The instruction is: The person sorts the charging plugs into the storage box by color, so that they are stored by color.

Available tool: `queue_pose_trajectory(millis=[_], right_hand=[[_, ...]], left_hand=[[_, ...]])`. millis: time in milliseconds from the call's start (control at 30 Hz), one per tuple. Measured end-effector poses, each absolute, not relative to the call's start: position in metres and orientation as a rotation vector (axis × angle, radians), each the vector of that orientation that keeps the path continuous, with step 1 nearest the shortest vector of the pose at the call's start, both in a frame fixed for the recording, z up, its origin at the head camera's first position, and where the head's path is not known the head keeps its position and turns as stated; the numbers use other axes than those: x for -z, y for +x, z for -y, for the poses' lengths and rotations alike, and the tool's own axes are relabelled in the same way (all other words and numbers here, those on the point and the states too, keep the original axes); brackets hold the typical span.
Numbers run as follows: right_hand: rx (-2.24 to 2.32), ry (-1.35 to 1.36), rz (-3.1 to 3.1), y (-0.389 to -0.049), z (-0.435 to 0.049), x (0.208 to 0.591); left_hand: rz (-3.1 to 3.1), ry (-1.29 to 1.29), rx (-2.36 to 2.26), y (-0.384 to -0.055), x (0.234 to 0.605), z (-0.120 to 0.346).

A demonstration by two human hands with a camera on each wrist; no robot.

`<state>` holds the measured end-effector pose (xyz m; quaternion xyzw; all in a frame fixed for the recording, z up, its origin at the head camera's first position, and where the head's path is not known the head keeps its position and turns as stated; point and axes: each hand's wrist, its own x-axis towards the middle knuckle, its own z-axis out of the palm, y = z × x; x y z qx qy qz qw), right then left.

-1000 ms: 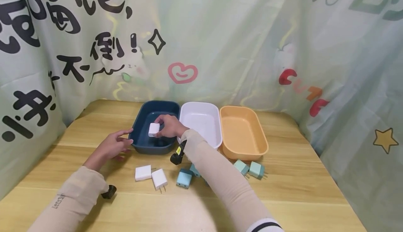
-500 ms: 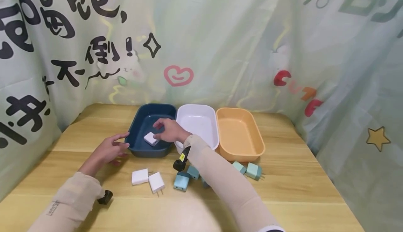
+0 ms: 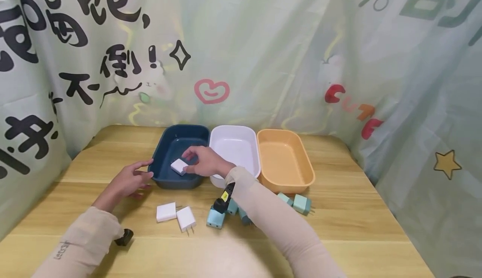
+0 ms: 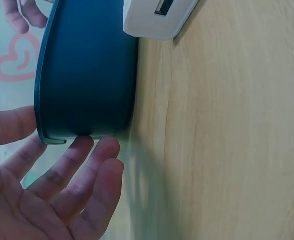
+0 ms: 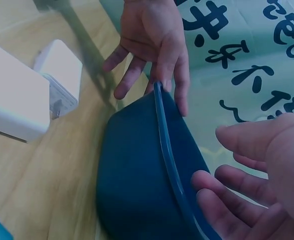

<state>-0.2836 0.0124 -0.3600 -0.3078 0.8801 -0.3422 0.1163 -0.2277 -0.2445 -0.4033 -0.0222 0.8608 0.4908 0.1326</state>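
A white charger plug lies inside the dark blue tray at the left of the row. Over that tray hovers my right hand, its fingertips close by the plug in the head view. The right wrist view shows those fingers parted and loosely bent, with nothing between them. My left hand is at the tray's left side. Its thumb and relaxed fingers touch the rim and outer wall, as the left wrist view shows of the fingers.
A white tray and an orange tray stand beside the blue one. In front lie two white charger plugs, several blue plugs, partly behind the right wrist, and two green plugs. A printed curtain hangs behind the table.
My right hand held the white plug over the blue tray, then let it go. The plug now lies in the tray and the right fingers have parted. My left hand stays at the rim.
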Motion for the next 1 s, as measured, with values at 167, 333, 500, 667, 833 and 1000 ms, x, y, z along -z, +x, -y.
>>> queue_pose_trajectory(millis=[167, 333, 500, 667, 833, 1000], right_hand=[[1.000, -0.930, -2.543, -0.276, -0.018, 0.356], [0.988, -0.958, -2.518, -0.267, -0.028, 0.354], [0.993, -0.995, -2.473, -0.258, -0.038, 0.352], [1.028, -1.067, -2.431, -0.247, -0.042, 0.356], [1.002, -1.105, -2.362, -0.236, -0.042, 0.362], [0.956, -1.114, -2.328, -0.231, -0.044, 0.365]], left_hand=[[-2.502, -0.062, -1.411, -0.227, 0.403, 0.245], [-2.501, -0.055, -1.403, -0.226, 0.401, 0.245], [-2.505, -0.050, -1.390, -0.226, 0.400, 0.245], [-2.513, -0.060, -1.383, -0.225, 0.401, 0.246], [-2.513, -0.063, -1.375, -0.223, 0.403, 0.249], [-2.503, -0.069, -1.379, -0.226, 0.401, 0.244]])
